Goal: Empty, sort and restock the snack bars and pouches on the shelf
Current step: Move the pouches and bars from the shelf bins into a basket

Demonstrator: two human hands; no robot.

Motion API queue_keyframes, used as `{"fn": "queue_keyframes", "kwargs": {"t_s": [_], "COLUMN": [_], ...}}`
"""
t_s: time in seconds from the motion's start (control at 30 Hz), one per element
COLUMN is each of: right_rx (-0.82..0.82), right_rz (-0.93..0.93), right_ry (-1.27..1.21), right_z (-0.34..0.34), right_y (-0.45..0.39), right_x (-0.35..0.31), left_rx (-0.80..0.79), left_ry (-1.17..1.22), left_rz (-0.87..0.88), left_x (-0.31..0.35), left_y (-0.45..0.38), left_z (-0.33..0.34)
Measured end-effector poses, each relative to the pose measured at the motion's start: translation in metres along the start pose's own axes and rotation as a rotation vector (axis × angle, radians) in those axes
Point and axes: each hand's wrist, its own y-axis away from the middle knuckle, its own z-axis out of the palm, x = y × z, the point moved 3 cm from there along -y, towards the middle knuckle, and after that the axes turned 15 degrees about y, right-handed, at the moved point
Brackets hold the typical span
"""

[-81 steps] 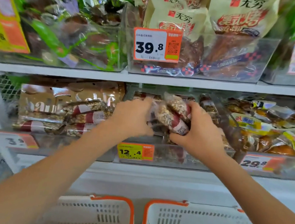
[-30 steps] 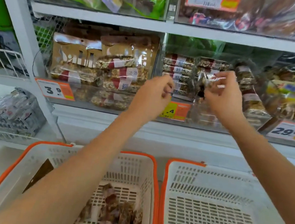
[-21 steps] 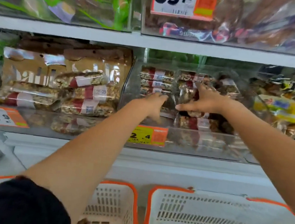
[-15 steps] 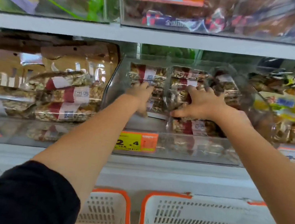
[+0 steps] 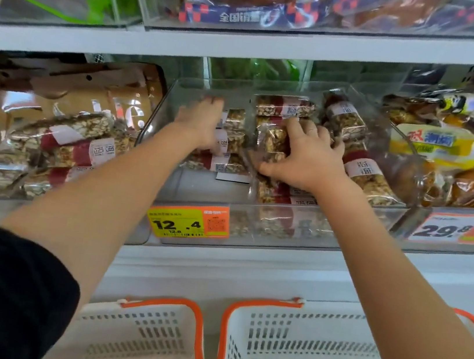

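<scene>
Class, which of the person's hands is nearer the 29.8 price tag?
Right. The right hand is in the bin just left of the 29.8 tag; the left hand is farther left.

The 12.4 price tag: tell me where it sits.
The 12.4 price tag is on the front of the clear middle bin, lower centre of the head view, below the left hand.

Black short sleeve [image 5: 0, 292] on the left arm; forearms and hands bare

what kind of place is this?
Most likely a shop's snack aisle: price tags on clear shelf bins of wrapped nut bars, and white shopping baskets below.
</scene>
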Motion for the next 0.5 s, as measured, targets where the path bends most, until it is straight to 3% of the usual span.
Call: {"fn": "queue_keyframes", "kwargs": {"t_s": [0.1,0.3,0.5], "right_rx": [-0.067,-0.019,-0.004], "right_rz": [-0.017,-0.025,-0.030], "right_ry": [0.022,0.044,0.064], "right_z": [0.002,0.001,0.000], "right_y": [-0.001,-0.001,0.002], "right_x": [0.001,0.000,-0.004], "left_rx": [-0.184,-0.185,-0.144], "left_ry": [-0.083,-0.193,0.025], "left_rz": [-0.056,-0.046,-0.019], "left_x": [-0.005,-0.007,-0.001], "left_y": [-0.006,-0.006,0.006], "left_z": [0.006,0.010,0.015]}}
